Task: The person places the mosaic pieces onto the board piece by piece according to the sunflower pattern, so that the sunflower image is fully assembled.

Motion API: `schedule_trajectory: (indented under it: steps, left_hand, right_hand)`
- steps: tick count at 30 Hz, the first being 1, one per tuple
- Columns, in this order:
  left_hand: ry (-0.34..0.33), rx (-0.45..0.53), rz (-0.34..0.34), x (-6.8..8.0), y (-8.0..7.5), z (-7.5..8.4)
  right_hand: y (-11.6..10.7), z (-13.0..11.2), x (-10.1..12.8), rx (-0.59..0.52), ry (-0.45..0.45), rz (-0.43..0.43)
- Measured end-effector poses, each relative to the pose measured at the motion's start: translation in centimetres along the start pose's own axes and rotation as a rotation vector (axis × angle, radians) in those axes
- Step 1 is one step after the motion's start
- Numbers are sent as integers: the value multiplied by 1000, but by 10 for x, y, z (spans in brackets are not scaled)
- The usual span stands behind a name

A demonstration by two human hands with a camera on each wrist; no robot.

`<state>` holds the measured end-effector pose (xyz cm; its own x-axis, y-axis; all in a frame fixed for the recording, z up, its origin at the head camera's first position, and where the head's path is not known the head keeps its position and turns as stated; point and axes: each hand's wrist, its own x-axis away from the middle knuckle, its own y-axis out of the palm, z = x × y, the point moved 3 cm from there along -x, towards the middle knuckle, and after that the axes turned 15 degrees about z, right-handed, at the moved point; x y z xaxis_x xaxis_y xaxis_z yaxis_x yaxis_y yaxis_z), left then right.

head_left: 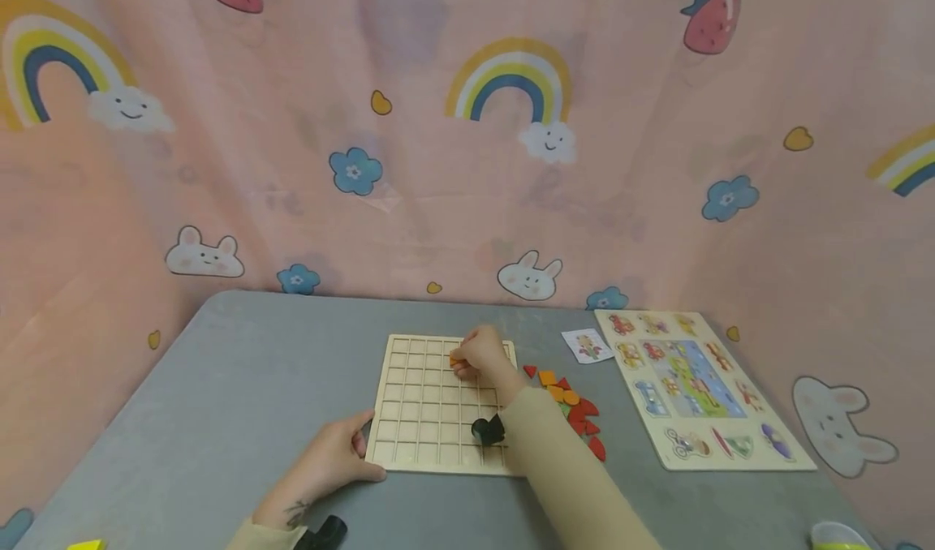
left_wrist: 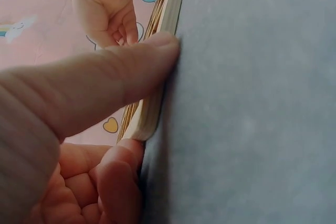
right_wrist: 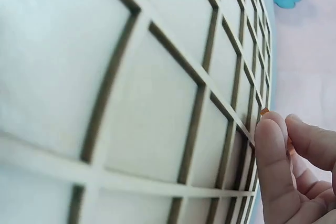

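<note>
A pale wooden grid board [head_left: 412,408] with square cells lies on the table. At its near left corner, my left hand [head_left: 336,457] grips the edge, the thumb [left_wrist: 131,69] along the front side and curled fingers at the left side. Over the far cells, my right hand [head_left: 482,355] pinches a small orange piece [head_left: 454,361] between thumb and fingers. Only a bit of this orange piece [right_wrist: 264,111] shows past the fingertips in the right wrist view. Right of the board lies a loose pile of red, orange and green shape pieces [head_left: 571,397].
A picture puzzle board [head_left: 657,444] lies at the right, with a small picture card [head_left: 587,345] by its far left corner. A cup [head_left: 836,534] stands at the near right edge of view, and a yellow piece [head_left: 88,545] at the near left.
</note>
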<state>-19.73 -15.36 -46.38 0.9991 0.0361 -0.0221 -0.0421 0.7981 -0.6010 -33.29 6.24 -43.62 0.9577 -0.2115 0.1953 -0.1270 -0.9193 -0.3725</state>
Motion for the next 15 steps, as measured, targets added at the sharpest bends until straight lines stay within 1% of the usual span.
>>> schedule_trajectory:
  steps: [4, 6, 7, 12, 15]
  left_hand:
    - [-2, 11, -3, 0, 1, -2]
    - [0, 13, -2, -1, 2, -2]
    - [4, 12, -2, -1, 2, -2]
    - [14, 13, -8, -1, 1, -1]
    - [26, 10, -15, -1, 0, 0]
  right_hand:
    - [8, 2, 0, 1, 9, 26]
    - [11, 2, 0, 37, -10, 36]
    - [12, 2, 0, 67, -32, 41]
    - [15, -3, 1, 308, -159, 85]
    - [15, -6, 2, 412, -198, 108]
